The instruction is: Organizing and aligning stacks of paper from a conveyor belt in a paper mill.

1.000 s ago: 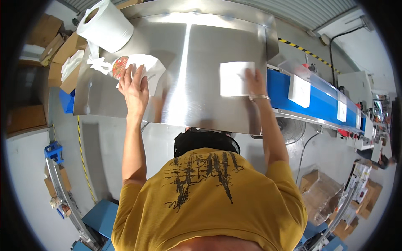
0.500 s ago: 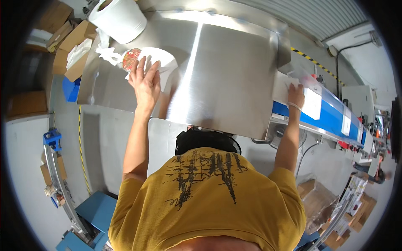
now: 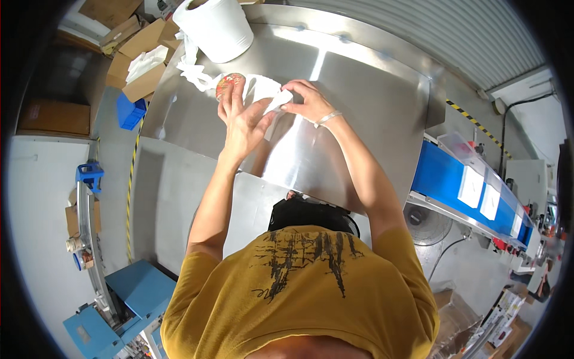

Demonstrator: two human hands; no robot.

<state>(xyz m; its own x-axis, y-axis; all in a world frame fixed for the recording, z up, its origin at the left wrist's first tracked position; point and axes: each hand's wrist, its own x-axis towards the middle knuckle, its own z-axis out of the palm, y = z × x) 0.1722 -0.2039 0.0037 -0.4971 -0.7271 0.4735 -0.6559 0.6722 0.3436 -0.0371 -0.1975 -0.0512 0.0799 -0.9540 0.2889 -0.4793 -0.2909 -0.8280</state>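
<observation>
On the steel table, my right hand [image 3: 308, 103] pinches a small folded white sheet [image 3: 278, 102] between thumb and fingers. Close beside it, my left hand [image 3: 244, 122] has its thumb and index finger at the lower end of the same sheet. The other left fingers are spread over a round piece with a red and green pattern [image 3: 230, 82], covering part of it. Behind the hands lies a larger rounded white piece [image 3: 258, 88], partly hidden; its material is unclear. Crumpled white paper [image 3: 197, 76] trails to the left of the round piece.
A large white paper roll [image 3: 215, 30] stands at the table's back left. Beyond the left edge are an open cardboard box [image 3: 143, 84] and a blue bin [image 3: 130, 112]. At right, a blue conveyor [image 3: 439, 173] carries flat white sheets [image 3: 471, 186]; a fan [image 3: 427, 224] is below it.
My right hand has left the conveyor and come across to my left hand, where it now grips the white sheet. The left fingers have curled. The view has shifted.
</observation>
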